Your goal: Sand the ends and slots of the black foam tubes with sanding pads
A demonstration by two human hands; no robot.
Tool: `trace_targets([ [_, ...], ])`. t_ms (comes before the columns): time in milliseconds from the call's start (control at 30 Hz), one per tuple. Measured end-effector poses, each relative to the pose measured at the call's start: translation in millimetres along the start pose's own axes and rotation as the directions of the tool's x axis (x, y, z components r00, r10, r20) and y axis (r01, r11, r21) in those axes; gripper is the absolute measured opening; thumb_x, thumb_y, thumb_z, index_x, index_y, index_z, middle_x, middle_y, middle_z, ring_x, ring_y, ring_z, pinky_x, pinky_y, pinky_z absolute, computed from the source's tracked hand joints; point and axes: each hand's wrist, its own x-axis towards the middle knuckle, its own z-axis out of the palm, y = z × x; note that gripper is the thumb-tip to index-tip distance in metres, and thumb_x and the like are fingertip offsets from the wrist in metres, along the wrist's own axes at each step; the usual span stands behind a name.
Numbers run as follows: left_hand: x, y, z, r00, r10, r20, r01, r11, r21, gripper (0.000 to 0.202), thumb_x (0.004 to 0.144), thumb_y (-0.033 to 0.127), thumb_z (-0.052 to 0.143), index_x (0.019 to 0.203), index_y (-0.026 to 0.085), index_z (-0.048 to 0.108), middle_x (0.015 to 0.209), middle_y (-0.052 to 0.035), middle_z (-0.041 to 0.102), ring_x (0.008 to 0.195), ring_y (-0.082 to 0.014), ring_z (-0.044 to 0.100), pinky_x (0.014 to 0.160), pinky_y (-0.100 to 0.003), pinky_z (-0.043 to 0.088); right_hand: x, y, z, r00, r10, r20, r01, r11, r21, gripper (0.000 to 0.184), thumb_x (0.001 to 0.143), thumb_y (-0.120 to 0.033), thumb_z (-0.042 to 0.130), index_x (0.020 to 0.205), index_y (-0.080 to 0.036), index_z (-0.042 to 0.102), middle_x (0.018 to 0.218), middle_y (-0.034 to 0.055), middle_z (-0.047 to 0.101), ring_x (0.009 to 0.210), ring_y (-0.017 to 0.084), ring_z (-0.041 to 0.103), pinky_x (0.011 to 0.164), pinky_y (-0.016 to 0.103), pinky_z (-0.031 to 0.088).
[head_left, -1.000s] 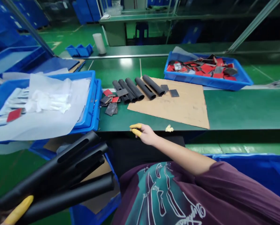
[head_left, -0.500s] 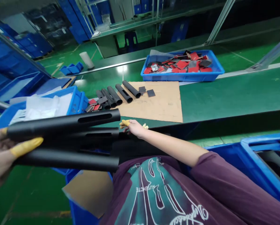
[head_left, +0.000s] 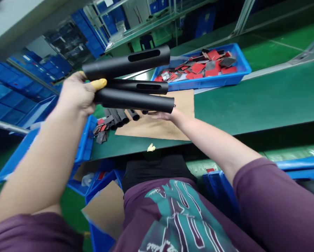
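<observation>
My left hand (head_left: 76, 93), a yellow finger cot on the thumb, is closed round the ends of three long black tubes (head_left: 132, 82) with oval slots, held up level over the bench. My right hand (head_left: 166, 115) reaches under their free ends, above the cardboard sheet (head_left: 170, 122); its fingers are mostly hidden by the tubes. Several more black tubes (head_left: 118, 116) lie at the sheet's left edge, beside small red and grey pads (head_left: 101, 129).
A blue tray (head_left: 214, 78) of red and grey pads stands at the back of the green bench (head_left: 251, 101). Another blue bin (head_left: 87, 140) is at the left. Blue crates stand by my legs, and a small crumpled scrap (head_left: 151, 147) lies near the front edge.
My left hand has lifted the three tubes from below the bench up over it. My right hand has moved from the front edge onto the cardboard, beneath the tubes.
</observation>
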Motion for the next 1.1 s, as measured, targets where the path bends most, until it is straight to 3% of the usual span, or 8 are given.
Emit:
trace_targets([
  [100,9.9,-13.8,36.4,0.997,-0.057,-0.043,0.058,0.998,0.016,0.026,0.080,-0.007,0.065,0.094,0.013,0.057,0.065,0.0069,0.059,0.061,-0.0080,0.058,0.097,-0.052,0.056,4.2,-21.9,-34.2,0.993,0.033,-0.114,-0.035,0.999,-0.016,0.043,0.096,-0.050,0.042,0.127,-0.025,0.059,0.112,0.0131,0.073,0.101,0.030,0.070,0.089,0.054,0.058],
  [233,15.1,-20.0,63.4,0.992,-0.120,-0.043,0.119,0.992,-0.031,0.024,0.083,-0.003,0.066,0.090,0.016,0.053,0.065,0.0070,0.059,0.062,-0.0094,0.057,0.095,-0.052,0.057,5.4,-26.8,-56.2,0.971,0.046,-0.235,-0.072,0.992,-0.105,0.052,0.091,-0.051,0.047,0.136,-0.026,0.054,0.119,0.0154,0.069,0.107,0.034,0.070,0.097,0.063,0.053],
  [367,13.3,-17.1,77.2,0.987,-0.161,-0.025,0.158,0.983,-0.090,0.023,0.083,-0.001,0.066,0.092,0.016,0.055,0.064,0.0061,0.060,0.068,-0.0116,0.060,0.091,-0.051,0.059,2.6,-26.0,-64.4,0.952,0.045,-0.303,-0.082,0.990,-0.113,0.060,0.093,-0.049,0.040,0.146,-0.021,0.043,0.137,0.0215,0.059,0.121,0.037,0.064,0.101,0.069,0.047],
  [467,15.7,-23.2,83.1,0.982,-0.189,0.025,0.191,0.966,-0.172,0.023,0.080,0.003,0.070,0.090,0.018,0.056,0.066,0.0047,0.062,0.075,-0.0143,0.065,0.087,-0.047,0.062,-7.4,-34.6,-76.8,0.936,0.008,-0.352,-0.052,0.992,-0.117,0.066,0.094,-0.057,0.034,0.151,-0.024,0.038,0.149,0.0201,0.050,0.133,0.040,0.055,0.104,0.070,0.044],
  [600,19.0,-50.6,89.2,0.964,-0.235,0.123,0.263,0.912,-0.316,0.027,0.074,0.010,0.077,0.088,0.021,0.057,0.069,0.0038,0.065,0.075,-0.0167,0.070,0.075,-0.041,0.065,-28.4,-45.1,-103.8,0.884,-0.032,-0.466,-0.034,0.990,-0.133,0.080,0.092,-0.074,0.024,0.152,-0.024,0.039,0.153,0.0207,0.048,0.136,0.042,0.053,0.104,0.069,0.044],
  [733,7.7,-85.1,95.6,0.936,-0.314,0.159,0.352,0.858,-0.374,0.025,0.073,0.012,0.078,0.085,0.020,0.058,0.064,0.0039,0.063,0.065,-0.0151,0.068,0.068,-0.036,0.064,-44.3,-41.4,-124.4,0.852,-0.042,-0.522,-0.038,0.989,-0.141,0.092,0.088,-0.083,0.017,0.154,-0.022,0.038,0.151,0.0240,0.049,0.130,0.042,0.058,0.101,0.067,0.047],
  [900,-12.4,-115.3,92.8,0.892,-0.429,0.138,0.448,0.806,-0.387,0.028,0.066,0.009,0.081,0.079,0.020,0.059,0.064,0.0021,0.063,0.064,-0.0173,0.068,0.066,-0.039,0.064,-56.3,-26.6,-117.4,0.848,-0.017,-0.530,-0.077,0.985,-0.154,0.098,0.084,-0.086,0.015,0.155,-0.022,0.038,0.151,0.0248,0.049,0.125,0.041,0.062,0.100,0.064,0.049],
  [1100,-30.4,-144.0,70.5,0.878,-0.463,0.124,0.469,0.780,-0.414,0.030,0.065,0.007,0.079,0.082,0.023,0.059,0.067,0.0028,0.065,0.072,-0.0195,0.071,0.071,-0.043,0.064,-57.6,-2.0,-90.8,0.816,-0.087,-0.571,-0.039,0.978,-0.205,0.089,0.086,-0.085,0.018,0.148,-0.028,0.046,0.154,0.0176,0.049,0.127,0.038,0.060,0.104,0.062,0.046],
])
